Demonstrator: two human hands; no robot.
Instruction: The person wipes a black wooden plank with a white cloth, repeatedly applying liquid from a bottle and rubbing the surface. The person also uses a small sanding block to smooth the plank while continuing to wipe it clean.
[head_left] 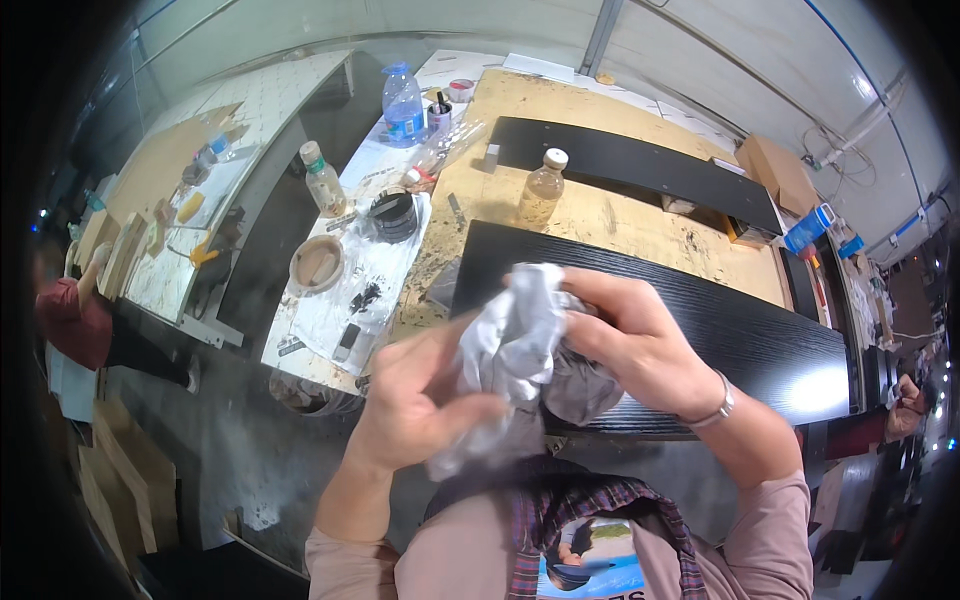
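A crumpled white and grey rag (515, 345) hangs between my two hands, in front of my chest. My left hand (425, 390) is closed on its left side, the thumb lying across the cloth. Fingers and thumb of my right hand (630, 335) pinch its upper right part. Darker, stained folds of cloth show below my right fingers. Just beyond the rag lies a black wood-grained panel (690, 330), its near edge close to my hands. A bottle of yellowish liquid with a white cap (541, 190) stands behind the panel.
Left of the panel, a paper-covered table (315, 345) bears a black round container (393, 215), a shallow round tub (317, 264) and a green-capped bottle (322, 180). A blue-tinted jug (403, 105) stands farther back. A long black board (640, 170) lies beyond. Another person (75, 315) is at far left.
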